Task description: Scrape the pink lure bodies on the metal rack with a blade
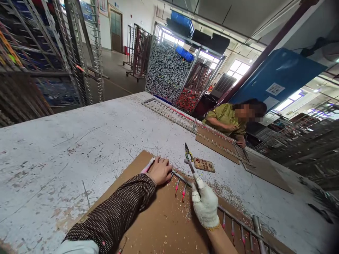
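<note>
A long metal hanging rack (233, 219) with short pegs lies across a brown board (159, 215). Pink and red coating shows on its pegs (183, 194). My left hand (160, 171), bare below a dark checked sleeve, has its fingers curled over the far end of the rack, beside a pink-and-white end piece (147, 165). My right hand (205, 204), in a white glove, is closed around a slim metal hand tool with a rounded head (188, 163), held just above the rack bar. The tool's exact kind is unclear. Coating chips lie scattered about.
Past the tool, pliers (188, 151) and a phone-shaped tan item (204, 164) lie on the white table (106, 141). Across it, a co-worker (225, 118) bends over another pegged rack (182, 118). Racks (90, 53) stand at the left.
</note>
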The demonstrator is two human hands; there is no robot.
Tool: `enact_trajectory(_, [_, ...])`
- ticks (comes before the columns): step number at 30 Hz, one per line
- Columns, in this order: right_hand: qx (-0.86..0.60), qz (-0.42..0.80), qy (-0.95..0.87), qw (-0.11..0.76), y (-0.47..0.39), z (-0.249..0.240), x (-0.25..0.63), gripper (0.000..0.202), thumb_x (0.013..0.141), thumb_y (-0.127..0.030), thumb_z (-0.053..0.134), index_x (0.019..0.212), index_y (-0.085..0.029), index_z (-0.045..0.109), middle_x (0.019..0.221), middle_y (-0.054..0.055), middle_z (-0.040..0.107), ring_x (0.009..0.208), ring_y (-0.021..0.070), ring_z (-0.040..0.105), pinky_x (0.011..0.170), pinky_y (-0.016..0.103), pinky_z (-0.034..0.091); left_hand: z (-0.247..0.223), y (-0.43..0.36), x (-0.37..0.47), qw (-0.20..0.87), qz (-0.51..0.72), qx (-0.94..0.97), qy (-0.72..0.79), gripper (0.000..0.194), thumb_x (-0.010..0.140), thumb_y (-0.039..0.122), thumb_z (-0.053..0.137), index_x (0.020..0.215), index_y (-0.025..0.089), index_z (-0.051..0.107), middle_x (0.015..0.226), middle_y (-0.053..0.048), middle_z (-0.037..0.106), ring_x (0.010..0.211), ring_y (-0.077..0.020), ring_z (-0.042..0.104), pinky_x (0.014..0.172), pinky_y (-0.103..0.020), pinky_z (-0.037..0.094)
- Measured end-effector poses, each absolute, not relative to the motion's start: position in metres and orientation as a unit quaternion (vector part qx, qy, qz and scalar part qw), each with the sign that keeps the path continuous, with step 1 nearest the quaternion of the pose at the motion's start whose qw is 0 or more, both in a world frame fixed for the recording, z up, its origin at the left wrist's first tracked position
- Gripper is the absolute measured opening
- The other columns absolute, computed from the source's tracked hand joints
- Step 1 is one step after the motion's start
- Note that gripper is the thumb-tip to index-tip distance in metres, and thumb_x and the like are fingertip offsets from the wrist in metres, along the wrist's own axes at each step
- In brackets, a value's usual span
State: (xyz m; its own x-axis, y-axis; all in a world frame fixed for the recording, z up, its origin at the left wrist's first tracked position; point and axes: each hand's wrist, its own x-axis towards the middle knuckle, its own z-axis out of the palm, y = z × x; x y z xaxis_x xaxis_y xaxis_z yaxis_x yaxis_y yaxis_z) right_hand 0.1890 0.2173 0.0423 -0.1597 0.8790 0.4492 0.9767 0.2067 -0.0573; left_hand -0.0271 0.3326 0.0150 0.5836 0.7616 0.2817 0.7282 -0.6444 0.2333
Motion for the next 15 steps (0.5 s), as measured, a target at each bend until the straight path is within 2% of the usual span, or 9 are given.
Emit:
enact_trajectory(3, [-0.611, -0.078, -0.782, 0.091, 0.2195, 0.041, 0.1894, 0.056, 0.088, -0.018, 0.047, 0.142, -0.032, 0.054, 0.086, 0.003, 0.073, 0.071, 0.0182, 0.066, 0.066, 0.026, 0.048, 0.0154, 0.3322, -0.0273, 0.052, 0.182, 0.884, 0.428, 0.016, 0.087, 0.034, 0.059, 0.09, 0.021, 0.068, 0.101, -0.009, 0.059, 0.099, -0.0271, 0.05, 0.103, -0.051, 0.026])
enact_trajectory(4, [-0.613, -0.072, -0.781, 0.094, 0.22, 0.0405, 0.19, 0.055, 0.088, -0.018, 0.047, 0.141, -0.033, 0.055, 0.086, 0.002, 0.074, 0.071, 0.0174, 0.067, 0.066, 0.025, 0.048, 0.0153, 0.3322, -0.0273, 0.055, 0.181, 0.883, 0.429, 0.015, 0.086, 0.034, 0.059, 0.089, 0.022, 0.068, 0.101, -0.009, 0.059, 0.099, -0.0268, 0.051, 0.104, -0.051, 0.025])
enact_trajectory(7, [-0.624, -0.107, -0.74, 0.227, 0.22, 0.0401, 0.1924, 0.049, 0.096, -0.023, 0.041, 0.143, -0.026, 0.052, 0.105, 0.007, 0.074, 0.089, 0.0189, 0.068, 0.078, 0.028, 0.05, 0.0153, 0.3322, -0.0271, 0.055, 0.181, 0.886, 0.423, 0.015, 0.086, 0.034, 0.06, 0.088, 0.022, 0.068, 0.1, -0.008, 0.059, 0.1, -0.0268, 0.05, 0.104, -0.051, 0.025])
enact_trajectory(9, [-0.617, -0.127, -0.735, 0.251, 0.2198, 0.0405, 0.1926, 0.051, 0.095, -0.022, 0.041, 0.145, -0.022, 0.05, 0.108, 0.01, 0.073, 0.091, 0.0211, 0.067, 0.081, 0.031, 0.05, 0.0156, 0.3324, -0.027, 0.051, 0.18, 0.888, 0.42, 0.016, 0.087, 0.034, 0.059, 0.088, 0.022, 0.068, 0.1, -0.009, 0.059, 0.1, -0.0273, 0.05, 0.102, -0.051, 0.026])
enact_trajectory(13, [-0.613, -0.1, -0.779, 0.083, 0.219, 0.041, 0.1885, 0.055, 0.088, -0.015, 0.047, 0.14, -0.03, 0.056, 0.08, 0.003, 0.071, 0.067, 0.0178, 0.063, 0.065, 0.026, 0.045, 0.0165, 0.3331, -0.0266, 0.054, 0.177, 0.885, 0.426, 0.016, 0.087, 0.034, 0.058, 0.09, 0.022, 0.069, 0.1, -0.009, 0.059, 0.1, -0.0271, 0.05, 0.101, -0.051, 0.027])
enact_trajectory(15, [-0.616, -0.104, -0.776, 0.09, 0.2172, 0.0398, 0.1864, 0.055, 0.089, -0.016, 0.046, 0.142, -0.03, 0.053, 0.08, 0.003, 0.069, 0.069, 0.0173, 0.063, 0.067, 0.026, 0.044, 0.0165, 0.3334, -0.0264, 0.059, 0.179, 0.884, 0.428, 0.017, 0.088, 0.033, 0.058, 0.09, 0.022, 0.07, 0.1, -0.009, 0.06, 0.1, -0.0267, 0.051, 0.102, -0.051, 0.026])
